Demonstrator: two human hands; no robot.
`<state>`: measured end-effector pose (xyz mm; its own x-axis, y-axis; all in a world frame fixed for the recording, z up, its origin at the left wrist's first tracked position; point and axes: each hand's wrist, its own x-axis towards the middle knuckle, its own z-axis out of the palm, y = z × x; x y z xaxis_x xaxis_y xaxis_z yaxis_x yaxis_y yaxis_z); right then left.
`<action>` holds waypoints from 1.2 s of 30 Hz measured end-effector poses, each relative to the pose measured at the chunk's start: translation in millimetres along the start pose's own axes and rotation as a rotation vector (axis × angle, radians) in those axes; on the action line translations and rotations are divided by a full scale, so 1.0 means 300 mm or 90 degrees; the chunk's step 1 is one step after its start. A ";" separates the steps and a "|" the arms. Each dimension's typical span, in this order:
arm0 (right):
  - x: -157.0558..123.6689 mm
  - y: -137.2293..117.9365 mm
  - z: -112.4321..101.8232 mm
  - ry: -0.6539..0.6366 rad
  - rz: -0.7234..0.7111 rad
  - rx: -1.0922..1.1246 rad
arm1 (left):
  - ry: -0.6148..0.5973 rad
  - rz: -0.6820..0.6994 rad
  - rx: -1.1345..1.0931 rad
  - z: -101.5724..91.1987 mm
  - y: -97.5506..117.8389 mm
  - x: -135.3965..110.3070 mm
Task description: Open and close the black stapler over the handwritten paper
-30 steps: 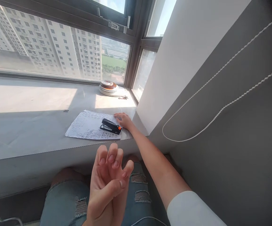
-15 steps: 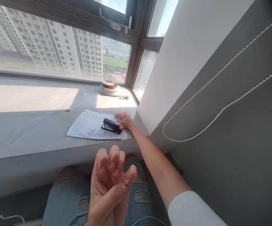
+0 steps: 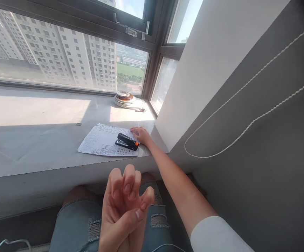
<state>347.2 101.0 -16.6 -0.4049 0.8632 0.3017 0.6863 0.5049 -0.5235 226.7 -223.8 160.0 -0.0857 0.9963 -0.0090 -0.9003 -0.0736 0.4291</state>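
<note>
A black stapler with an orange part at one end lies on a handwritten sheet of paper, on the pale window ledge. My right hand rests at the paper's right edge, just behind the stapler. Its fingers reach over the sheet's upper right corner, loosely extended, and I see no grip. Raised in front of my lap, my left hand shows its palm with nothing in it. Its fingers are loosely curled and partly apart, the thumb close to one fingertip.
A stack of round plates or dishes stands in the window corner, with a small dark chain-like item beside it. A few small slivers lie on the ledge. A white beaded cord hangs by the grey wall on the right.
The whole view has shifted slightly, with everything a little farther right. Both hands keep the same pose, and the stapler and paper stay as they were.
</note>
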 end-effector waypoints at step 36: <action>-0.039 -0.050 -0.045 0.154 -0.073 0.195 | -0.186 0.266 1.511 -0.779 0.353 0.778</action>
<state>350.0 83.3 -1.5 -0.2897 0.7965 0.5308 0.4189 0.6041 -0.6779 11.8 -9.6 -7.7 0.1650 0.9428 0.2897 0.9426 -0.2371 0.2349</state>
